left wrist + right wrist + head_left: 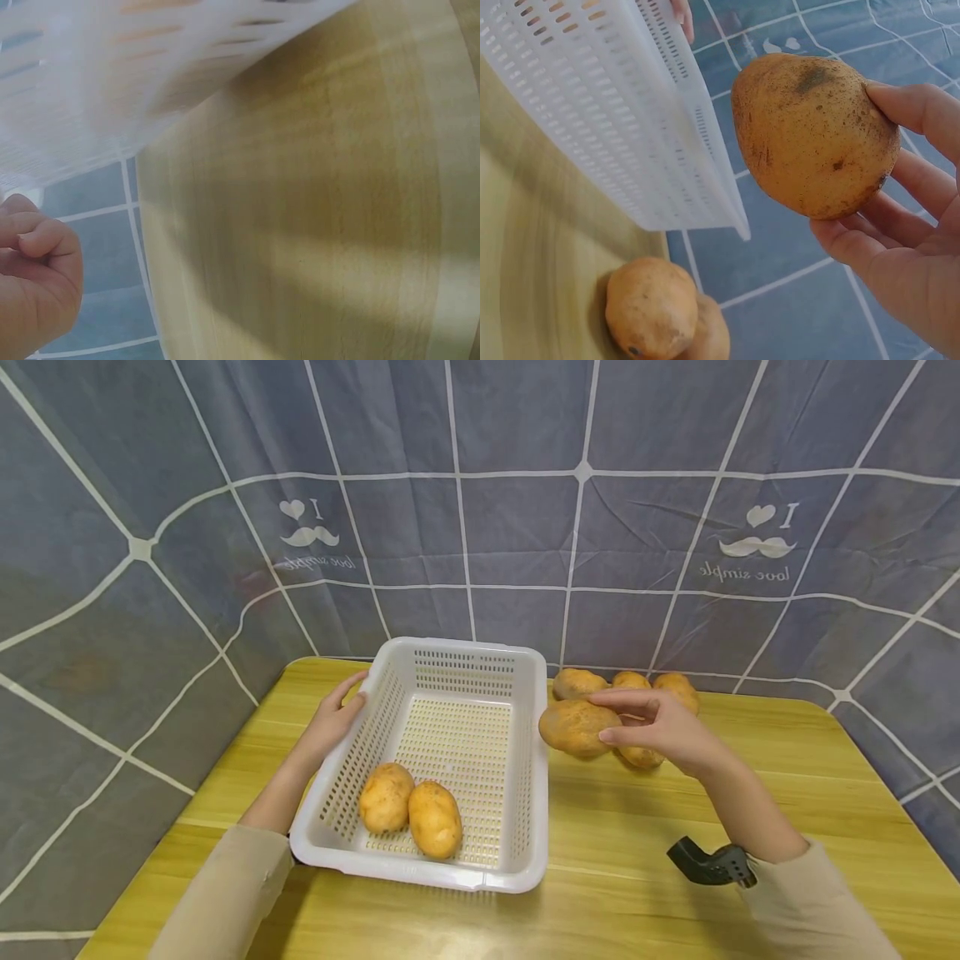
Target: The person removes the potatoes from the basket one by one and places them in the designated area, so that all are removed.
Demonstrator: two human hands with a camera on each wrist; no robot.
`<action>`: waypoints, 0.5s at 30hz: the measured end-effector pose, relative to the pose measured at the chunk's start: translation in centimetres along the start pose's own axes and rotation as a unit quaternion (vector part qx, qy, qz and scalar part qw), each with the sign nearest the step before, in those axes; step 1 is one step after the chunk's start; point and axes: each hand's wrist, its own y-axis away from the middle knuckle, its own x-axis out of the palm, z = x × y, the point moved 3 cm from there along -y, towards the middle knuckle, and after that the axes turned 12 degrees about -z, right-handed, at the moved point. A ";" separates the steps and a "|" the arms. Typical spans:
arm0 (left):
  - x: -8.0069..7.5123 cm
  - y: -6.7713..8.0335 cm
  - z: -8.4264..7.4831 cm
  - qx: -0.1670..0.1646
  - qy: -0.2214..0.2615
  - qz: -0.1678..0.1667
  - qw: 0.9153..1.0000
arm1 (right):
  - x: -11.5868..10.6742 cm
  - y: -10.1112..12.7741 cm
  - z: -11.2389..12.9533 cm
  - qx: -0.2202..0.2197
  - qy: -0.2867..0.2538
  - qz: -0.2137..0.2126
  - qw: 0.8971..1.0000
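Note:
A white perforated basket (534, 760) stands on the wooden table (675, 827) with two potatoes (409, 810) lying in its near end. My left hand (339, 714) rests on the basket's left rim (112, 82), thumb over the edge. My right hand (652, 722) grips a large potato (576, 727) (814, 135) just right of the basket's right wall (630, 112), lifted off the table. Several more potatoes (630, 681) lie behind and under that hand, near the back edge; two of them (656, 311) show in the right wrist view.
A grey-blue cloth with white grid lines (480, 527) hangs close behind and at both sides of the table. Bare tabletop (637, 893) lies in front of the basket and to its right.

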 end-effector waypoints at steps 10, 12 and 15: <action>0.1 0.0 -0.2 0.003 -0.001 -0.002 1.000 | -1.6 0.7 -0.1 0.004 0.020 -0.034 0.999; 0.0 0.1 -0.2 0.005 -0.005 -0.004 1.000 | -2.0 0.9 -0.1 -0.001 0.012 -0.039 0.999; 0.0 0.2 -0.3 0.006 -0.006 -0.006 1.000 | -2.6 1.2 -0.2 -0.003 0.015 -0.051 0.999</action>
